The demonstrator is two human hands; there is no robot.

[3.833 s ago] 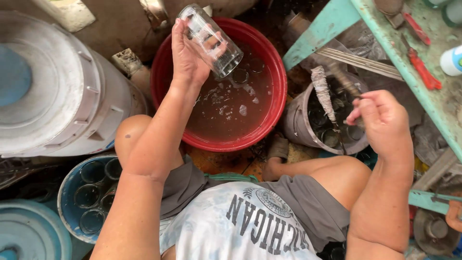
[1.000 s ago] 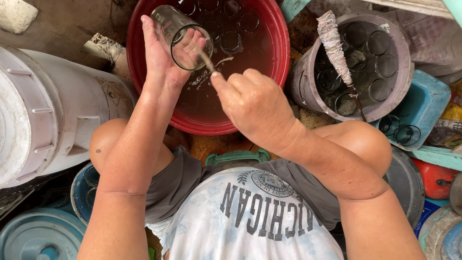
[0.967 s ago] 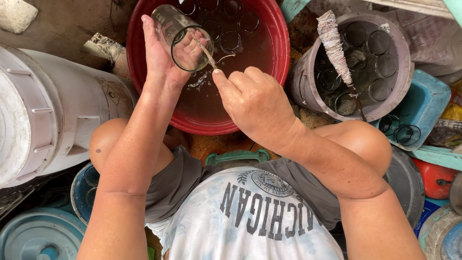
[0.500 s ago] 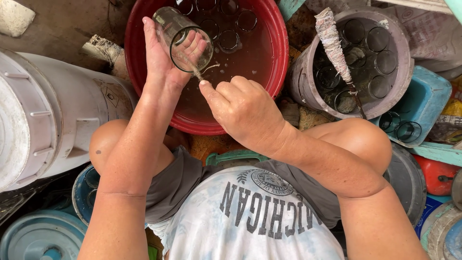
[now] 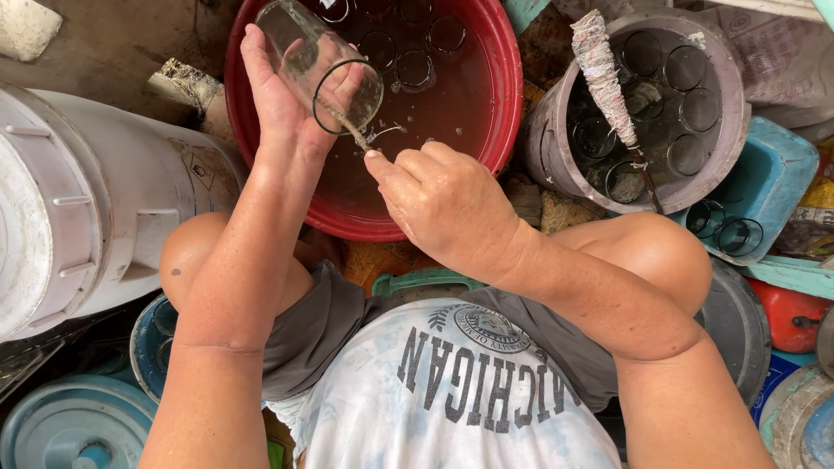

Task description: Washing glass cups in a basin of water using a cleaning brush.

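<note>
Clear drinking glass, tilted over the red basin of brownish water, gripped by the left hand; right hand fingers pinch a thin tool entering its mouth.

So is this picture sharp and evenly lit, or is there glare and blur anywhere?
Head view: soft daylight, no hard shadows; the left hand, its clear glass and the right hand are sharp; pale sheen lies on the brown water in the red basin; the wide lens bends the white drum at the left edge.
</note>
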